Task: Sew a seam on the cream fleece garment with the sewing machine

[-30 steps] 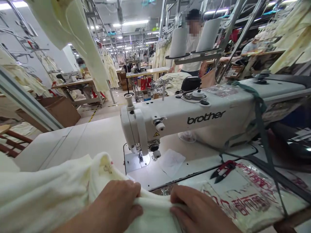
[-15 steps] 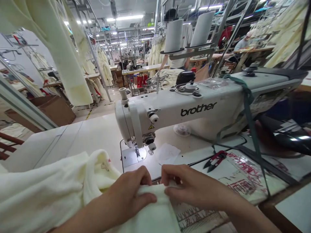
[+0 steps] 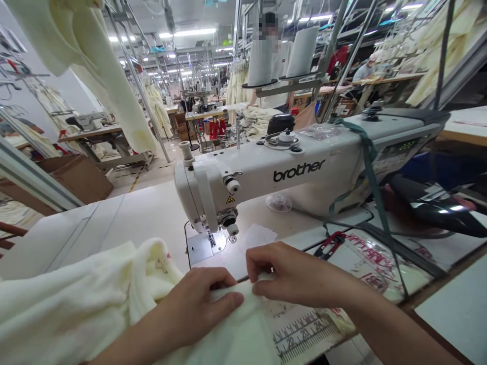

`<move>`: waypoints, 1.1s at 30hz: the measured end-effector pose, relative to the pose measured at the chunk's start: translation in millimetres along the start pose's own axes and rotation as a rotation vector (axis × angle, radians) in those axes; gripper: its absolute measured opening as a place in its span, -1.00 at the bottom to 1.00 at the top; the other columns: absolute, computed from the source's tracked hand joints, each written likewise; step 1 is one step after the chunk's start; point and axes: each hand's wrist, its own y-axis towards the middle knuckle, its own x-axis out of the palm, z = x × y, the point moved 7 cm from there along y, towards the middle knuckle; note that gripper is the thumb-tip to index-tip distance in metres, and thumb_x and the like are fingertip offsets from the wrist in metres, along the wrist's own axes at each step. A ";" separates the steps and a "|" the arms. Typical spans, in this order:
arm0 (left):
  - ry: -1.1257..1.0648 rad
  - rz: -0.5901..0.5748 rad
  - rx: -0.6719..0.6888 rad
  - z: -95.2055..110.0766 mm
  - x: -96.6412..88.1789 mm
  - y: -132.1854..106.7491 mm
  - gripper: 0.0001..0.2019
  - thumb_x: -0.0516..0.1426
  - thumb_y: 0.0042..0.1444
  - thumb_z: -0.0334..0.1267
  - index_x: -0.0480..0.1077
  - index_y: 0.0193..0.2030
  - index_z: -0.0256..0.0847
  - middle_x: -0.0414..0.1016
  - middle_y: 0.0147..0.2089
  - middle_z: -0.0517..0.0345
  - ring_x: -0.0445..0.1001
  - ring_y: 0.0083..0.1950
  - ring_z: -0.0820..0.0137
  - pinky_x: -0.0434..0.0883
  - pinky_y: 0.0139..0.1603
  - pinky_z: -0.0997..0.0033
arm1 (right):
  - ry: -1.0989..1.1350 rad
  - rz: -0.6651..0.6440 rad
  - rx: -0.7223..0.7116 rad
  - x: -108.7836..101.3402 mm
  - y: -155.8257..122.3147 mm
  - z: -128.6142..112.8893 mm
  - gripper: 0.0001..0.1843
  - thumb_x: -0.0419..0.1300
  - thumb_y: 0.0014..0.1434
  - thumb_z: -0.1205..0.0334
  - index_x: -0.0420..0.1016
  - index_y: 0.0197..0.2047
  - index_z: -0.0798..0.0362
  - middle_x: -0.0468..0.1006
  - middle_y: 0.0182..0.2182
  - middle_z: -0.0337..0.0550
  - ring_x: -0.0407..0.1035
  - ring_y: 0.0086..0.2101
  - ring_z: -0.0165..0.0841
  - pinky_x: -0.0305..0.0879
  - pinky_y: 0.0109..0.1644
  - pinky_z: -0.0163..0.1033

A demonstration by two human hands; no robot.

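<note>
A pale cream garment [image 3: 64,299] lies bunched at the left, and part of it stretches down in front of me. My left hand [image 3: 205,299] pinches the top edge of this cloth between thumb and fingers. At the cloth's right corner, my right hand [image 3: 276,271] grips the same edge with curled fingers. Both hands are in front of the white sewing machine [image 3: 243,172], short of its lit needle plate [image 3: 205,246]. The cloth is apart from the presser foot [image 3: 212,237]. The lower part of the fabric runs out of view at the bottom.
Red-handled thread snips [image 3: 330,244] lie right of my right hand, beside a plastic packet [image 3: 371,253]. A printed ruler [image 3: 304,334] runs along the table's front edge. A clear bobbin [image 3: 279,203] sits behind the needle. A person [image 3: 279,71] stands farther back.
My right hand has risen slightly, lifting the cloth's right corner and uncovering more of the ruler. My left hand keeps its pinch. The whole view has shifted a little.
</note>
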 end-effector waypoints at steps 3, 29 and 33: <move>0.032 0.080 -0.044 -5.6 1.0 -2.1 -0.68 0.12 0.06 0.03 0.46 -0.17 -0.12 0.52 -0.15 0.15 0.39 -0.09 0.24 0.28 -0.05 0.28 | -0.010 0.054 0.053 0.2 -3.2 -0.1 -0.91 0.14 -0.06 0.44 0.34 -0.48 0.07 0.38 -0.51 -0.36 0.26 -0.41 -0.46 0.07 -0.38 -0.36; -0.022 0.208 -0.059 -9.9 3.6 -7.6 -0.73 0.10 0.05 -0.02 0.46 -0.26 -0.13 0.51 -0.24 0.16 0.39 -0.19 0.27 0.29 -0.10 0.27 | 0.171 0.045 0.142 9.5 -11.9 15.1 -0.86 0.19 0.02 0.25 0.53 -0.31 0.02 0.48 -0.44 -0.30 0.33 -0.38 -0.40 0.13 -0.37 -0.37; -0.194 0.150 -0.086 -19.9 1.7 1.6 -0.76 0.09 0.07 -0.07 0.45 -0.32 -0.18 0.50 -0.32 0.20 0.41 -0.23 0.34 0.30 -0.20 0.39 | 0.203 0.056 0.188 13.3 6.0 22.3 -0.89 0.14 0.00 0.29 0.48 -0.37 0.07 0.45 -0.52 -0.29 0.34 -0.44 -0.42 0.14 -0.42 -0.39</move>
